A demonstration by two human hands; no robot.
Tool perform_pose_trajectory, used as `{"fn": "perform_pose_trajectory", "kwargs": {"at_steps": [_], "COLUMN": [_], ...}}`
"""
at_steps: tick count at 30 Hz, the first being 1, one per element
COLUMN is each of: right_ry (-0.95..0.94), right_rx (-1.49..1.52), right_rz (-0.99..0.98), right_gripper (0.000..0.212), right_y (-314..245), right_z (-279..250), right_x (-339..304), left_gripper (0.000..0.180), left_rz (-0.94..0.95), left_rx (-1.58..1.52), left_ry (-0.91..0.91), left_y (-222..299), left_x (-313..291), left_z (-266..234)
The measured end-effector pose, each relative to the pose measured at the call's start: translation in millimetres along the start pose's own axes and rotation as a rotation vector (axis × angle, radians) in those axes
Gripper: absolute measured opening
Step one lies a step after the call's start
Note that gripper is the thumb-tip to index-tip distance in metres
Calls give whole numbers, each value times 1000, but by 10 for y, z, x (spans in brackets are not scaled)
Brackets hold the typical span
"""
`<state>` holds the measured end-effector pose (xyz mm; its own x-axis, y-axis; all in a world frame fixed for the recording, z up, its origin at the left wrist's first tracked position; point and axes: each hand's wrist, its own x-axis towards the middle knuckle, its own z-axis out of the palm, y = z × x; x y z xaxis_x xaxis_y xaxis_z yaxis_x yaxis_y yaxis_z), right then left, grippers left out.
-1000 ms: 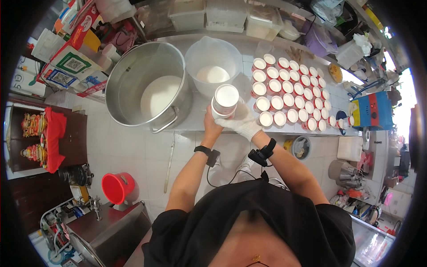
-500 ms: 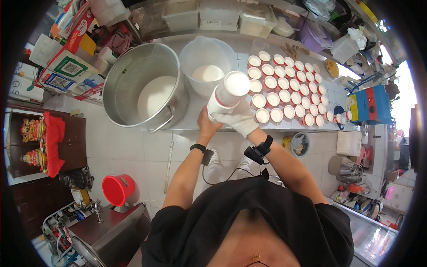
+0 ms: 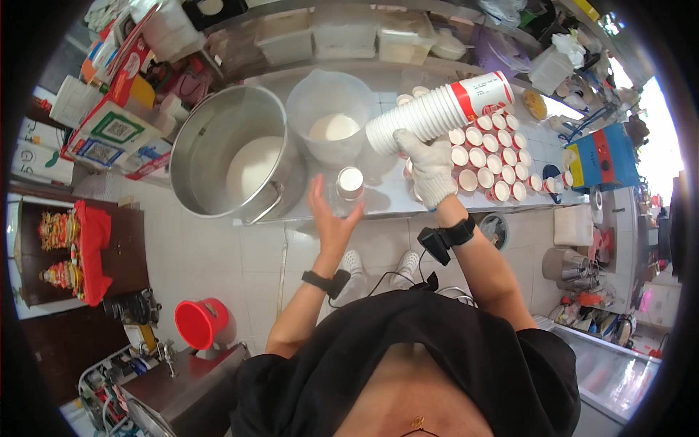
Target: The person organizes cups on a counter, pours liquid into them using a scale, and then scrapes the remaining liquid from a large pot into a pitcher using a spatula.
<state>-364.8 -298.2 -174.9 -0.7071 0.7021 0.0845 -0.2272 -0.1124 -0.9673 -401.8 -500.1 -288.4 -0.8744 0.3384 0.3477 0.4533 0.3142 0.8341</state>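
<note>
A long stack of white-and-red paper cups (image 3: 426,109) lies slanted in my right hand (image 3: 431,173), which wears a white glove and grips it from below. The stack passes over part of the rows of filled paper cups (image 3: 486,149) and hides some of them. My bare left hand (image 3: 335,227) has its fingers spread and holds nothing. Just beyond its thumb and fingers, near the counter's front edge, is a white paper cup (image 3: 350,182). Whether that is one cup or several nested ones, I cannot tell.
A large steel pot (image 3: 230,156) holding white liquid stands on the counter at left. Beside it is a translucent plastic jug (image 3: 329,116), also with white liquid. A blue machine (image 3: 603,166) sits at the counter's right end. A red bucket (image 3: 202,325) is on the floor.
The cup stack has swung from upright to slanted, up and to the right, with my right hand. My left hand has let go of it. A white cup now shows beside my left hand.
</note>
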Motion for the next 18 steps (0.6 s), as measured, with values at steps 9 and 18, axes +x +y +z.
{"fn": "perform_pose_trajectory", "kwargs": {"at_steps": [9, 18], "right_ry": [-361, -488], "right_rx": [625, 668], "right_rz": [456, 861], "right_gripper": [53, 47], "right_y": [-1319, -1754], "right_z": [-406, -1915], "right_x": [-814, -1192], "left_gripper": [86, 51], "left_rz": [42, 329], "left_rx": [-428, -511], "left_ry": [-381, -354], "left_y": [1168, 2050], "left_x": [323, 398], "left_z": [356, 1467]}}
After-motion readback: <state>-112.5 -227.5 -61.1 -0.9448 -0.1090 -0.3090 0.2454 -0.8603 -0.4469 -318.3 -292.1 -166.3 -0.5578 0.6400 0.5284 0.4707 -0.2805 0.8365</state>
